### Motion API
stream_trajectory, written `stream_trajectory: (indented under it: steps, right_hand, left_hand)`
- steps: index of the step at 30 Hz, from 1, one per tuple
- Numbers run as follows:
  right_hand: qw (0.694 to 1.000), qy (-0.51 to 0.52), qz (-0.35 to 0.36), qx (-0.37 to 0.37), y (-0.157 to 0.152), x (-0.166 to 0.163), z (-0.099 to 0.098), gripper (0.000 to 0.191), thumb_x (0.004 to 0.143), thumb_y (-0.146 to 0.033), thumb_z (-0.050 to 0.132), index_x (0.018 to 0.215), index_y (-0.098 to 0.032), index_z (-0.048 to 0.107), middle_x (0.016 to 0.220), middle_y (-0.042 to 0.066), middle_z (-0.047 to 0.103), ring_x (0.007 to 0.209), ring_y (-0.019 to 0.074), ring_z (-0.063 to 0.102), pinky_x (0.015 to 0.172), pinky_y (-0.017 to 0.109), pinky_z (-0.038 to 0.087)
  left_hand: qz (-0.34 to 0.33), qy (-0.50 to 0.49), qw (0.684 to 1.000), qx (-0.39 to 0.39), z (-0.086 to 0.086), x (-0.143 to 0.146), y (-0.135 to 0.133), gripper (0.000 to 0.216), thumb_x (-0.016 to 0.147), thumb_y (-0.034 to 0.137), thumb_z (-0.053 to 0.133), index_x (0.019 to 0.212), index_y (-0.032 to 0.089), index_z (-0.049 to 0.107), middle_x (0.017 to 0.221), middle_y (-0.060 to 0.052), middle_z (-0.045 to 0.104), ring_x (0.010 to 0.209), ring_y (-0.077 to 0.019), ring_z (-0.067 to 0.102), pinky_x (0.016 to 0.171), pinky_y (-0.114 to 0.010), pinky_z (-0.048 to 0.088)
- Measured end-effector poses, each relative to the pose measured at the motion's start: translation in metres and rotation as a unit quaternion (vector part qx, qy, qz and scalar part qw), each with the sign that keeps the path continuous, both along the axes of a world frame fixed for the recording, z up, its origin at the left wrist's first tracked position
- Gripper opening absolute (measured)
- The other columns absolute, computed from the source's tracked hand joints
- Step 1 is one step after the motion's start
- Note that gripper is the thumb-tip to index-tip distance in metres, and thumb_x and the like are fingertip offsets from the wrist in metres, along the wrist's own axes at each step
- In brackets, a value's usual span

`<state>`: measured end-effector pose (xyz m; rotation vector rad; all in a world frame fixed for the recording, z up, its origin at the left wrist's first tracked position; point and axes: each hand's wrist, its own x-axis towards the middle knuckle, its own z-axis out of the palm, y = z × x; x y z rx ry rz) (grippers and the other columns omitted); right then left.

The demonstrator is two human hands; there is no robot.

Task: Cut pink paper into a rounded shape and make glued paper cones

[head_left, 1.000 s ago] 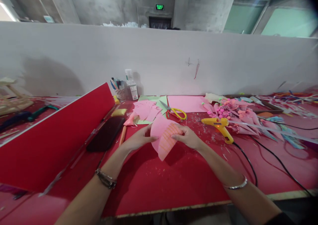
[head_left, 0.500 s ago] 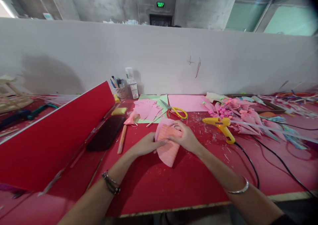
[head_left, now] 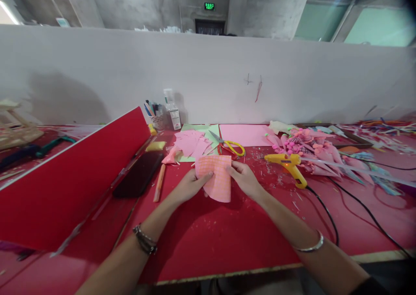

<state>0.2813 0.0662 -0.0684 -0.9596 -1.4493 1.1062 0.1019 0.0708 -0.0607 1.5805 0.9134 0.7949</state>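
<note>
A pink sheet of paper with an orange grid pattern (head_left: pixel 215 176) is held a little above the red table (head_left: pixel 227 238) between both hands. My left hand (head_left: pixel 187 187) pinches its left edge, fingers closed on it. My right hand (head_left: pixel 245 180) grips its right edge the same way. The sheet faces me, roughly square and upright. Just beyond it lie yellow-handled scissors (head_left: pixel 227 145) and a pile of pink paper scraps (head_left: pixel 191 142).
A yellow glue gun (head_left: pixel 287 163) with a black cord lies to the right, beside pink paper cones and pompoms (head_left: pixel 308 149). A red divider panel (head_left: pixel 65 178), a black case (head_left: pixel 138 175), a pen cup (head_left: pixel 156 117) and a bottle (head_left: pixel 171 110) stand left.
The pink paper was curled into a cone shape earlier; now it is spread flat and squared between both hands, which have shifted slightly apart.
</note>
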Motion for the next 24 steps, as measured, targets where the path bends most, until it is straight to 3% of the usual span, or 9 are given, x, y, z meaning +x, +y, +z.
stream_trajectory:
  steps: [3,10,18,24]
  right_hand:
    - [1.000,-0.021,-0.019,0.009,-0.0005,0.0006,0.0000,0.025,0.076,-0.037,0.053,0.081,-0.015,0.064,0.078,0.003,0.065,0.075,0.0165,0.058,0.068,0.029,0.045]
    - [0.998,-0.037,-0.012,0.039,-0.0021,0.0005,0.0009,0.019,0.074,-0.033,0.057,0.078,-0.015,0.065,0.077,0.003,0.066,0.073,0.0174,0.059,0.069,0.030,0.046]
    - [0.999,-0.012,0.010,0.039,-0.0055,-0.0021,0.0038,0.020,0.073,-0.033,0.058,0.082,-0.016,0.065,0.080,0.003,0.066,0.075,0.0179,0.060,0.068,0.029,0.046]
    - [0.999,-0.003,0.000,0.034,-0.0052,-0.0018,0.0017,0.029,0.079,-0.041,0.049,0.078,-0.016,0.063,0.069,0.001,0.061,0.065,0.0150,0.054,0.060,0.026,0.043]
  left_hand:
    - [0.004,-0.012,1.000,-0.003,-0.0010,0.0002,-0.0012,0.030,0.076,0.041,0.054,0.072,0.012,0.060,0.059,-0.003,0.062,0.049,-0.0123,0.055,0.048,-0.024,0.045]
    - [0.043,-0.049,0.998,0.014,0.0052,0.0017,-0.0028,0.035,0.076,0.037,0.057,0.104,0.015,0.060,0.102,-0.007,0.066,0.092,-0.0209,0.059,0.080,-0.031,0.047]
    - [0.048,-0.066,0.997,0.008,0.0073,0.0028,-0.0067,0.042,0.074,0.042,0.058,0.106,0.015,0.060,0.108,-0.009,0.063,0.098,-0.0238,0.058,0.085,-0.035,0.045]
    - [0.039,-0.072,0.996,-0.031,0.0089,0.0055,-0.0089,0.042,0.075,0.043,0.057,0.107,0.016,0.060,0.109,-0.009,0.063,0.100,-0.0231,0.057,0.089,-0.035,0.042]
